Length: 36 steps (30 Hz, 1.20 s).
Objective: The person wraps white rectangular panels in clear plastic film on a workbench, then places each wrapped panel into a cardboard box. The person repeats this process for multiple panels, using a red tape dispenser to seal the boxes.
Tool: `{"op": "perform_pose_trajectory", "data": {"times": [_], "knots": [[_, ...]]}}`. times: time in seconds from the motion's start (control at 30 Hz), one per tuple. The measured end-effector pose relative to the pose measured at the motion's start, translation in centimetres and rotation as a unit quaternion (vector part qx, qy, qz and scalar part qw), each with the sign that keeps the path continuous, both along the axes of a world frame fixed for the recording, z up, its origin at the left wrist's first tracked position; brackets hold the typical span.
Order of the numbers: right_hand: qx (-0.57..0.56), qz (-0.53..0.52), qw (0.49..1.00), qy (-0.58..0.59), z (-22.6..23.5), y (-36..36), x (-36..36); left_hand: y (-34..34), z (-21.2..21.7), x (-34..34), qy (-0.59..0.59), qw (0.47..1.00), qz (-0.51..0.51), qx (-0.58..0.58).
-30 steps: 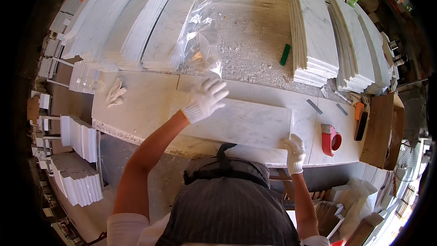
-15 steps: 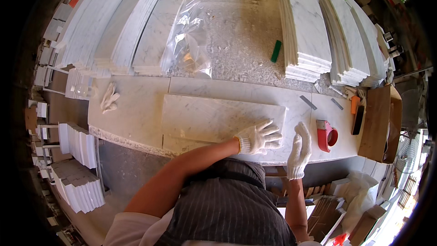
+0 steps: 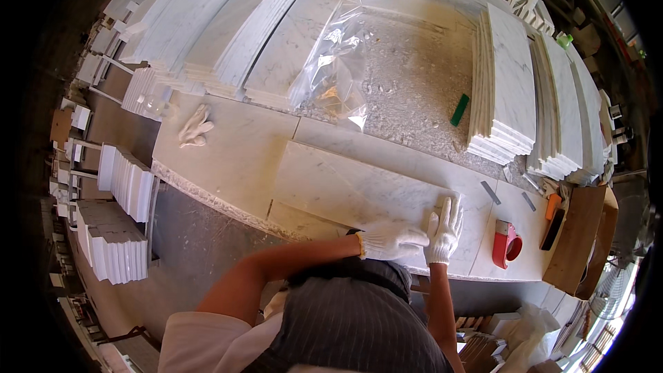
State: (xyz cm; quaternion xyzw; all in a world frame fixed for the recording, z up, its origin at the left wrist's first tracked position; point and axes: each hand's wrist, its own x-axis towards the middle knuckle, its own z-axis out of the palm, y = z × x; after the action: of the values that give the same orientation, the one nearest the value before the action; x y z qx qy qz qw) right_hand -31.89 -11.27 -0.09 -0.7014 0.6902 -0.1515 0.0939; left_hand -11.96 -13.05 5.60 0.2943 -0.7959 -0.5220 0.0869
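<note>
A pale grey-veined marble slab [image 3: 352, 178] lies flat on the light stone worktop [image 3: 228, 139] in front of me. My right hand [image 3: 445, 231], in a white knit glove, is at the slab's right end, its fingers stretched forward over the corner. It holds nothing. My left hand [image 3: 394, 241], gloved the same way, is near the slab's front edge, its fingers pointing toward my right hand and nearly touching it. Those fingers look stretched out, with nothing in them. A red tape dispenser [image 3: 506, 245] stands right of my right hand.
Stacks of marble slabs stand at the far left [image 3: 242, 34] and far right [image 3: 510, 83]. Between them lie clear plastic film [image 3: 338, 69] and a green block [image 3: 459, 109]. A spare glove [image 3: 196, 126] is at left. An open cardboard box [image 3: 579, 235] stands at right.
My right hand has moved left onto the slab's right end. My left hand, earlier spread on the slab, has drawn back toward its front edge. The whole view has turned and shifted.
</note>
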Motion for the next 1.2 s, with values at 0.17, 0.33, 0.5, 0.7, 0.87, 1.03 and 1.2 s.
{"op": "perform_pose_trajectory", "data": {"times": [0.17, 0.33, 0.5, 0.7, 0.87, 1.03, 1.2], "knots": [[0.009, -0.041, 0.997, -0.066, 1.0, 0.8, 0.4, -0.6, -0.5, 8.8, -0.212, 0.839, 0.347, -0.361], [0.019, -0.09, 0.988, -0.122, 0.6, 1.1, 0.8, 3.4, -3.1, 21.3, -0.374, 0.723, 0.499, -0.296], [0.009, -0.086, 0.986, -0.139, 1.3, 1.1, 0.9, 4.4, -4.9, 29.0, -0.426, 0.662, 0.564, -0.25], [0.01, -0.08, 0.987, -0.141, 1.4, 0.8, 0.8, -5.6, 1.9, 28.0, -0.255, 0.713, 0.57, -0.32], [0.02, -0.077, 0.987, -0.142, 1.5, 0.6, 1.2, -16.6, 8.5, 33.6, -0.288, 0.619, 0.501, -0.531], [0.008, -0.053, 0.98, -0.19, 3.3, -0.4, 2.9, -25.5, 7.5, 45.5, -0.458, 0.553, 0.552, -0.425], [0.037, -0.058, 0.976, -0.204, 2.4, -0.4, 2.6, -29.3, 6.3, 50.7, -0.491, 0.536, 0.624, -0.284]]}}
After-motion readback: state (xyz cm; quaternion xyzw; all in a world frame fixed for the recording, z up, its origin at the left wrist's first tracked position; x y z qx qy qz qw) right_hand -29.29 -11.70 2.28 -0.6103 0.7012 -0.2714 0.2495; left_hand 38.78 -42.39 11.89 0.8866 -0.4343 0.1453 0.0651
